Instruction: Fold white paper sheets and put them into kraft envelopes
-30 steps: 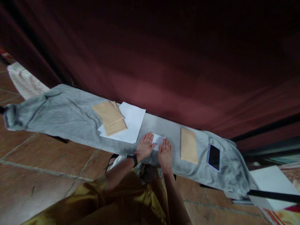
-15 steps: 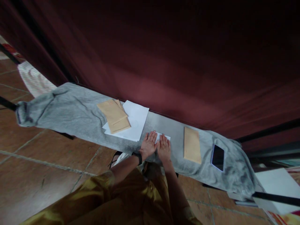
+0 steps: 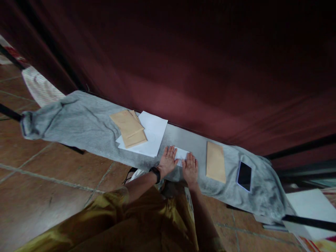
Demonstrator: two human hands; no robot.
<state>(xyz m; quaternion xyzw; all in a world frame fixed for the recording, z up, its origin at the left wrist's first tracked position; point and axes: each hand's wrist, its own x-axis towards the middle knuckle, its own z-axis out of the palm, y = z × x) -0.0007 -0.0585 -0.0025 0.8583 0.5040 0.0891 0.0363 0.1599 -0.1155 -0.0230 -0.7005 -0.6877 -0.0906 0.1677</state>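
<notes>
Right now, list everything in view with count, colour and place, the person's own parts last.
Small paper: one, white, between and partly under the hands
Large sheets: at least two, white, left of the hands
Envelope pile: at least two, brown, on the large sheets
Lone envelope: one, brown, right of the hands
Phone: one, dark screen, purplish edge, far right
Cloth: one, grey, beneath these
Hanging fabric: dark red, behind
Striped fabric: pale, upper left
Bars: several, black, both sides
Panel: white, lower right
Floor: brown tiles, below
Wristband: one, black, left wrist
Sleeves: two, mustard, bottom
Left hand, right hand: one each, flat, centre
</notes>
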